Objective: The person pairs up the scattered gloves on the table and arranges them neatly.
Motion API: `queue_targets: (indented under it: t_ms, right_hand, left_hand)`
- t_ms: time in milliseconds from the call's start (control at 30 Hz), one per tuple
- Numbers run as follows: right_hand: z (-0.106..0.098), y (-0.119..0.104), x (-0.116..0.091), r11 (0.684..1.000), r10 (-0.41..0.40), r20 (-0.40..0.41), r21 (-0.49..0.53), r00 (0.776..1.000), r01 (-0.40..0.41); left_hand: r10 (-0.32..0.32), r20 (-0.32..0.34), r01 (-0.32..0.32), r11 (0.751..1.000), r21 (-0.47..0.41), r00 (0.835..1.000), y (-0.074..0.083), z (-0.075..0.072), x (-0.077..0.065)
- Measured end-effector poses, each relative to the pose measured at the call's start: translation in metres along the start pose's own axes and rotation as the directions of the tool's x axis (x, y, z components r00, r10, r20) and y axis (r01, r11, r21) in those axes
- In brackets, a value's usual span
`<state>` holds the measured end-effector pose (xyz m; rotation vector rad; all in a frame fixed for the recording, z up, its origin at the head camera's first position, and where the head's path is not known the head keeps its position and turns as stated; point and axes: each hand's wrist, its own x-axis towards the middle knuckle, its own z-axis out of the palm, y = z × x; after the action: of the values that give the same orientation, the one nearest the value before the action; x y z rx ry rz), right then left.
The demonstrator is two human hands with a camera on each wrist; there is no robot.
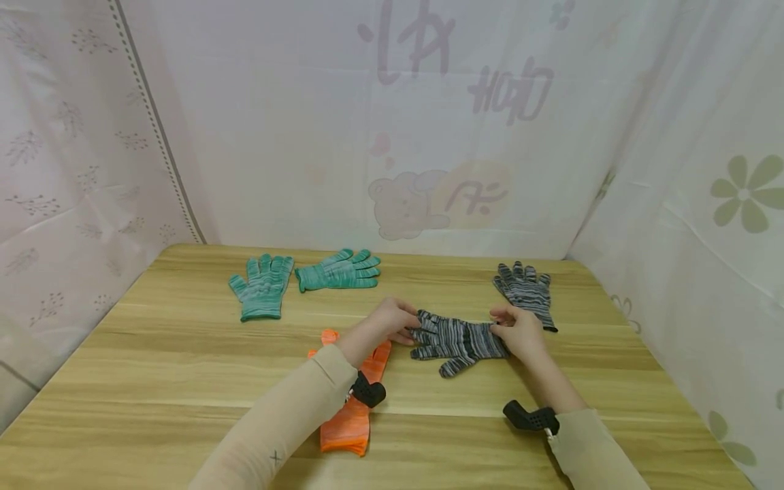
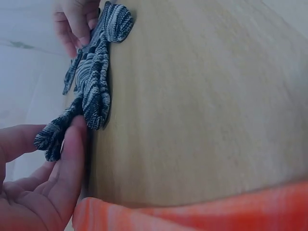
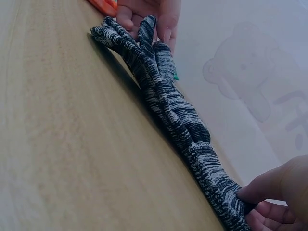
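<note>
A black-and-white knit glove [image 1: 456, 338] lies lengthwise between the two hands, its fingers toward the left and its cuff toward the right. My left hand [image 1: 392, 320] holds it by the fingertips; in the left wrist view, glove fingers [image 2: 54, 137] sit between the thumb and the fingers. My right hand [image 1: 522, 333] pinches the cuff, with the thumb on top, as the right wrist view shows at the cuff edge [image 3: 236, 204]. The glove's raised finger ends stand slightly off the table in the right wrist view.
Beneath the left forearm lies an orange glove [image 1: 346, 429], partly hidden. A second black-and-white glove [image 1: 529, 292] rests behind the right hand. Two green gloves [image 1: 263, 289] lie at the back left of the wooden table [image 1: 184, 381]. Printed curtains [image 1: 275, 136] surround the table.
</note>
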<state>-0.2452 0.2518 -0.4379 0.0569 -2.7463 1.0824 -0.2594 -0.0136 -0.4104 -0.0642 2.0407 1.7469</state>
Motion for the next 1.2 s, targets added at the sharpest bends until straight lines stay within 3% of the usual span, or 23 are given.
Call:
queue_targets:
  t_ms: [367,667,967,1200]
  right_hand:
    - [-0.006,0.001,-0.003,1.0,0.001,0.048,0.008,0.999,-0.002]
    - [-0.014,0.001,-0.01,0.999,0.0,0.103,0.049,0.995,-0.005]
    - [-0.023,-0.007,-0.02,0.997,0.034,0.212,0.065,0.977,-0.049]
    - [-0.028,-0.01,-0.029,0.994,0.046,0.293,0.079,0.955,-0.072]
  left_hand:
    - [0.055,-0.047,-0.051,0.995,0.084,0.997,0.0,0.003,0.004]
    - [0.098,-0.019,-0.094,0.987,0.131,0.995,0.0,0.003,0.003]
    - [0.21,-0.029,-0.195,0.946,0.258,0.977,0.001,0.004,0.009]
    - [0.251,-0.017,-0.232,0.917,0.324,0.968,0.005,0.006,0.009]
